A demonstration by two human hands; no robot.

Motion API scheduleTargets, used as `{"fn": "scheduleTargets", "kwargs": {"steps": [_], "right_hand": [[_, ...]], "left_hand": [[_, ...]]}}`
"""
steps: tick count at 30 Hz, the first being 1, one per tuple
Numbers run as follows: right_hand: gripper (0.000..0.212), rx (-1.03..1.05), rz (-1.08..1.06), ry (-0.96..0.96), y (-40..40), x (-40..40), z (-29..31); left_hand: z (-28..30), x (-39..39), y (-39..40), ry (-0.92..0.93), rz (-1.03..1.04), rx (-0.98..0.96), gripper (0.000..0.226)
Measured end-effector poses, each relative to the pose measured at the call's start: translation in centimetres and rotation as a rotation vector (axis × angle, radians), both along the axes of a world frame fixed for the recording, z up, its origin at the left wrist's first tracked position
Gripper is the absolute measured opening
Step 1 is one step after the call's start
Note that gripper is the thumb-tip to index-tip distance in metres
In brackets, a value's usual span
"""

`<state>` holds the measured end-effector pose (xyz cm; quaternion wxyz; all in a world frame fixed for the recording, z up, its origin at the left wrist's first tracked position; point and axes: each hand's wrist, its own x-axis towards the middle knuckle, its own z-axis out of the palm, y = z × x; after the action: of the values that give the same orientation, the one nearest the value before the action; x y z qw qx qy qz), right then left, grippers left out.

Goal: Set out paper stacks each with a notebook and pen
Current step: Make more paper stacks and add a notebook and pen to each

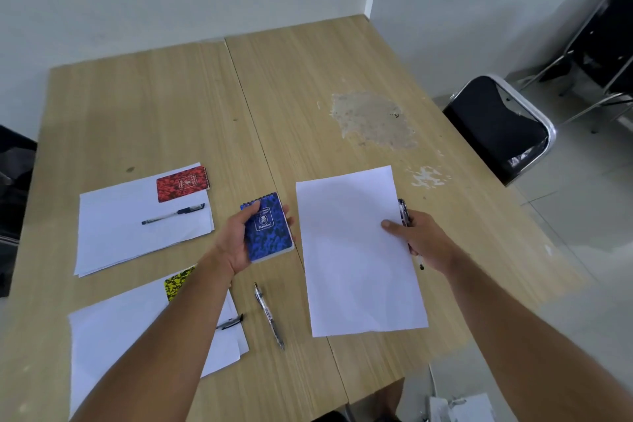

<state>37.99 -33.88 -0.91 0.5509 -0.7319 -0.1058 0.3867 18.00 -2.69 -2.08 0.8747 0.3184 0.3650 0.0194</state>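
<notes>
While two sets on the left look done, a third is underway.
Left hand (pixel 239 243) grips blue notebook (pixel 269 233); right hand (pixel 423 240) pinches paper stack (pixel 356 257) plus pen (pixel 406 216).

Matt wood-grain table (pixel 308 79); glossy blue notebook (pixel 269 233); smooth white paper (pixel 356 250)

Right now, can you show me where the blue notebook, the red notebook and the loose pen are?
blue notebook (pixel 265 233), head view, middle of its cover.
red notebook (pixel 182 184), head view, middle of its cover.
loose pen (pixel 269 316), head view, middle of its barrel.
</notes>
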Motion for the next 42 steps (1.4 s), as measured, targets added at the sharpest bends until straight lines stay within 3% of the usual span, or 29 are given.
{"fn": "scheduleTargets", "kwargs": {"steps": [5,7,9,10,14,18,20,25,29,33,37,42], "right_hand": [[0.021,-0.050,-0.019,-0.002,-0.4,-0.1,0.4],[0.022,-0.065,-0.036,-0.004,-0.4,-0.4,0.8],[0.022,-0.069,-0.057,0.000,-0.6,-0.5,0.7],[0.022,-0.078,-0.070,0.002,-0.8,-0.5,0.6],[0.023,-0.124,-0.090,0.000,-1.4,-0.6,0.3],[0.023,-0.119,-0.110,0.009,-1.7,-0.8,0.2],[0.023,-0.123,-0.124,0.016,-1.7,-1.0,0.4],[0.023,-0.127,-0.139,0.028,-1.6,-1.4,0.3],[0.023,-0.084,-0.130,0.027,-1.4,-1.8,1.0],[0.023,-0.051,-0.115,0.026,-0.7,-2.2,2.0],[0.021,-0.049,-0.094,0.006,0.2,-2.5,2.9],[0.022,-0.033,-0.074,-0.008,1.2,-2.8,3.9]], "left_hand": [[0.5,-0.1,0.8,0.014,0.026,-0.171,0.064],[0.8,-0.5,1.1,0.004,0.034,-0.190,0.058],[1.0,-0.3,1.1,0.031,0.015,-0.166,0.036],[1.0,-0.2,1.1,0.095,-0.031,-0.124,0.033],[0.7,-0.1,1.3,0.456,-0.417,0.170,0.074],[1.3,0.0,1.8,0.545,-0.673,0.394,0.077],[2.1,0.1,2.3,0.533,-0.699,0.412,0.072],[3.1,-0.4,3.0,0.402,-0.342,0.233,0.044],[2.2,-1.5,3.1,0.246,-0.049,-0.024,0.044],[2.5,-2.5,2.5,0.113,0.134,-0.127,0.047],[4.7,-3.1,2.0,0.011,0.127,-0.103,0.063],[7.0,-4.0,2.6,-0.045,0.032,-0.055,0.046]]}}
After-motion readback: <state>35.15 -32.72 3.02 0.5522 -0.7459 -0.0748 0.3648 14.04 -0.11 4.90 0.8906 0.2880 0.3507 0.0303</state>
